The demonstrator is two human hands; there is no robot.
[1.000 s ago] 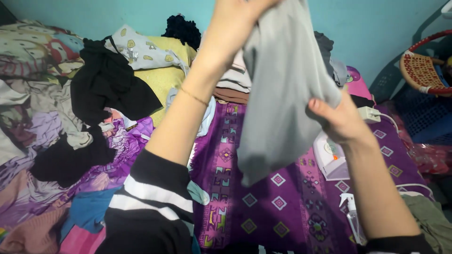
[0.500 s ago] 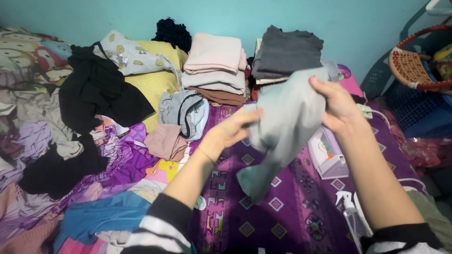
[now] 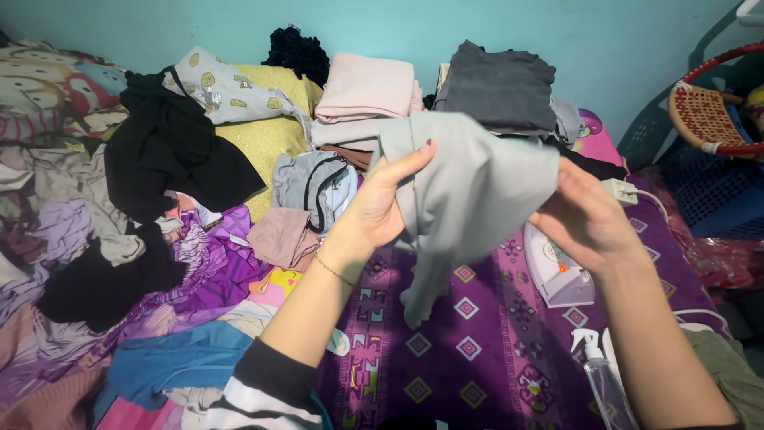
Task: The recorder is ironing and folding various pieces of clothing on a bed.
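Two hands hold one grey garment (image 3: pixel 469 191) up over a bed (image 3: pixel 477 358) covered in a purple patterned spread.

Far left: loose clothes lie in a heap on the bed, among them a black garment (image 3: pixel 171 155) and a blue cloth (image 3: pixel 179 358).

Left of centre: a small grey-and-black piece (image 3: pixel 314 187) and a dusty pink piece (image 3: pixel 282 237) lie just beside the left forearm.

Left hand (image 3: pixel 382 203): palm turned toward the garment, fingers (image 3: pixel 406 166) pressed together along its left edge, thumb behind the cloth; a thin bracelet sits at the wrist. Sleeve is black with white stripes.

Centre: the grey garment hangs bunched between both hands, its lower end dangling above the purple spread, not touching it. Behind it stand a folded pink stack (image 3: pixel 366 99) and a folded dark grey stack (image 3: pixel 501 84).

Right hand (image 3: pixel 585 219): grips the garment's right edge, fingers curled into the cloth.

Right: a white iron (image 3: pixel 557 271) rests on the bed below that hand; a clear spray bottle (image 3: pixel 605 382) stands near the forearm. A red woven basket (image 3: pixel 708 111) sits far right.
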